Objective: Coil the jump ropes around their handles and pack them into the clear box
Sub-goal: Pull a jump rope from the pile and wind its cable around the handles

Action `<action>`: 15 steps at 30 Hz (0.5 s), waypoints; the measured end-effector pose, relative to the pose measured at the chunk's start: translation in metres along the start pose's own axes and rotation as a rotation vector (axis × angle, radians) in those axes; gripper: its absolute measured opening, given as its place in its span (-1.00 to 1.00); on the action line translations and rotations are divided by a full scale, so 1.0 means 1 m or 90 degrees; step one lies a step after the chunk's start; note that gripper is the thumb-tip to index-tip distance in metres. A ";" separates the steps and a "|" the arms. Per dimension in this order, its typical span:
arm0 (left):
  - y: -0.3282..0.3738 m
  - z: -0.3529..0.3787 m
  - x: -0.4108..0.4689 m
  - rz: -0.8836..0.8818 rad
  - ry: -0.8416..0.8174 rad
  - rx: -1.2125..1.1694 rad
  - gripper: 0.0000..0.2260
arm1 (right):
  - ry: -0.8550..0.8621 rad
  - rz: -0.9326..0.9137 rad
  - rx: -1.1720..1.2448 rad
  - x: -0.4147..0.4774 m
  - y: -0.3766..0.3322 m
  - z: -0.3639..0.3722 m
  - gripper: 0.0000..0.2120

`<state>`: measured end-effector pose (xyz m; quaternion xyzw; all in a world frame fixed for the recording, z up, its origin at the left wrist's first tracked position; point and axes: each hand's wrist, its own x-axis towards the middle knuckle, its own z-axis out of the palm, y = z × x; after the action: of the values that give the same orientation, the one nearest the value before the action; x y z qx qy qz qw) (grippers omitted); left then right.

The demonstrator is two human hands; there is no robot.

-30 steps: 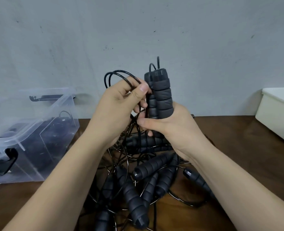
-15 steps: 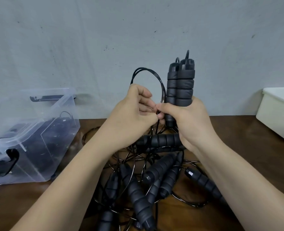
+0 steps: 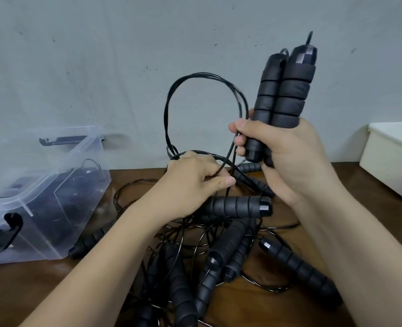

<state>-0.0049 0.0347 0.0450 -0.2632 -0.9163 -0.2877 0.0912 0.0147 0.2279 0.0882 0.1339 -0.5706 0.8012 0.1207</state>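
Head view. The right hand (image 3: pixel 289 156) is clamped round the lower ends of two black ribbed handles (image 3: pixel 285 90), held side by side and nearly upright, their caps tilted slightly away from the left hand (image 3: pixel 195 182). A thin black rope (image 3: pixel 171 107) rises in a wide loop of several strands above the left hand and runs down beside the right thumb. The left hand, lower than the right and just beside it, has its fingers curled round these rope strands, with the thumb pressed against the forefinger.

Below both hands, a tangled pile of jump ropes (image 3: pixel 230 244) lies on the brown worktop (image 3: pixel 372 232). One handle (image 3: pixel 237 206) lies crosswise directly under the left hand; another (image 3: pixel 296 270) lies beneath the right forearm.

The clear box (image 3: pixel 42 185) stands on the worktop well out to the far side of the left hand, against the wall. Dark rope shows through its side, and a black latch (image 3: pixel 6 232) sits at its near end. A white container (image 3: pixel 393 161) stands beyond the right hand, at the picture's edge.
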 end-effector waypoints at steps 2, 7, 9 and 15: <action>0.000 0.002 0.001 -0.005 0.036 -0.003 -0.73 | 0.013 -0.007 -0.008 0.001 0.001 0.001 -0.84; 0.006 -0.011 0.000 -0.036 0.231 0.156 -0.73 | -0.017 0.063 -0.082 0.005 0.016 -0.002 -0.78; 0.010 -0.021 -0.001 -0.015 0.316 0.216 -0.77 | -0.041 0.100 -0.090 0.003 0.024 0.002 -0.68; 0.008 -0.038 -0.004 -0.116 0.251 -0.199 -0.73 | -0.139 0.144 -0.118 -0.006 0.040 0.013 -0.79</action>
<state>0.0033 0.0166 0.0789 -0.1292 -0.8453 -0.4786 0.1995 0.0068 0.2027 0.0546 0.1431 -0.6629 0.7346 -0.0209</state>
